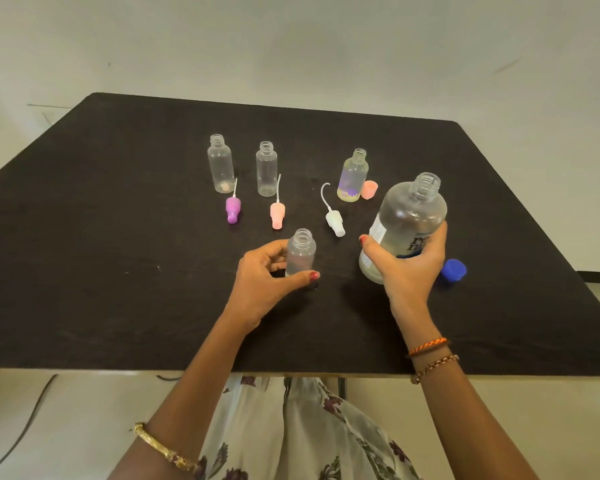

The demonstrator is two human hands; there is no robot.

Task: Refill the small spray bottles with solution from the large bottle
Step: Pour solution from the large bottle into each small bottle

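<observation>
Left hand (pixel 267 271) curls around a small uncapped bottle (pixel 300 252); right hand (pixel 407 268) grips the tilted large bottle (pixel 407 223) just right of it. Beyond: three small bottles, three spray tops.

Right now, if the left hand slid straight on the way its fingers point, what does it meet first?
Nothing new: the left hand already grips the small clear uncapped bottle. Pushed further right, that bottle would probably reach the large clear bottle held tilted in the right hand, though depth is unclear.
</observation>
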